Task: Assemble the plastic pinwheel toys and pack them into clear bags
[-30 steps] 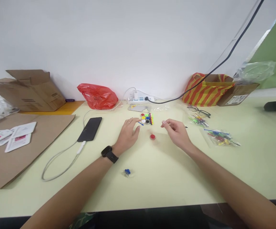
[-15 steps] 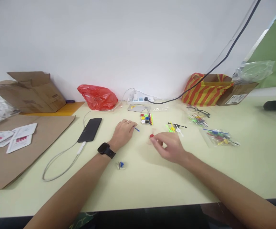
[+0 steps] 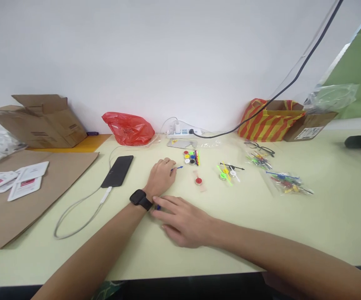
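Note:
My left hand, with a watch on its wrist, rests on the table with its fingers curled around the end of a blue arrow, whose tip sticks out to the right. Nearer the table's front, my right hand lies palm down, fingers apart. Its fingertips reach a small blue piece beside the watch and partly cover it. A red round piece stands in the middle, faint pinkish blur showing above and below it. To its right are assembled arrow spinners: green, yellow, white and black.
Several coloured round caps sit beside a row of coloured arrows. Bagged arrows and glasses lie at right. A cabled phone is at left. Behind stand a power strip, red bag and striped bag.
My right hand has left the red piece and moved left and nearer to the small blue piece, its fingers spreading. My left hand has shifted slightly, the blue arrow now pointing right.

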Available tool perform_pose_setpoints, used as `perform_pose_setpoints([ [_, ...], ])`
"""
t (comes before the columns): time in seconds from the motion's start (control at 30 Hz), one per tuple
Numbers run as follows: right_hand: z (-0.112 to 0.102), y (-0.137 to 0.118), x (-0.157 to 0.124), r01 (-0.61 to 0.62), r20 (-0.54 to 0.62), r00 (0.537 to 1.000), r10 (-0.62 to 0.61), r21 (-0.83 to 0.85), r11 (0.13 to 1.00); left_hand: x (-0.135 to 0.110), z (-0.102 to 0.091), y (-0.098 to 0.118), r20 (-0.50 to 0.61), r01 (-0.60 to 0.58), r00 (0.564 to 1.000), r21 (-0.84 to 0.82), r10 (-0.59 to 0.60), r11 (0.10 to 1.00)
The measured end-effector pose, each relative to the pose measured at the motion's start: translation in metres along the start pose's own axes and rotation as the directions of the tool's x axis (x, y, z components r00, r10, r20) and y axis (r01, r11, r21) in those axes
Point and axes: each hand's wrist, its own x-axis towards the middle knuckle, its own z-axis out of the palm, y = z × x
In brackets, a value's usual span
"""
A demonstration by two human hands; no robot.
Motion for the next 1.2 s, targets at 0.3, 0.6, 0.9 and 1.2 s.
perform_pose_setpoints([
  [0.3, 0.007, 0.008, -0.001, -0.007, -0.066, 0.998, 0.012, 0.071, 0.997, -0.001, -0.003, -0.010, 0.021, 0.056, 0.998, -0.048, -0.055, 0.997],
  [0.6, -0.005, 0.002, 0.002, 0.024, 0.084, 0.996, -0.026, 0.022, 0.999, -0.001, -0.002, -0.006, 0.009, 0.116, 0.993, -0.100, -0.115, 0.988],
  [0.9, -0.001, 0.008, 0.001, 0.054, 0.035, 0.998, -0.060, 0.165, 0.985, -0.001, -0.005, -0.003, 0.033, 0.200, 0.980, -0.187, -0.197, 0.962],
  [1.2, -0.010, 0.016, -0.008, -0.088, 0.043, 0.996, 0.079, 0.244, 0.966, -0.002, -0.004, -0.001, 0.069, 0.237, 0.972, -0.279, -0.226, 0.931],
])
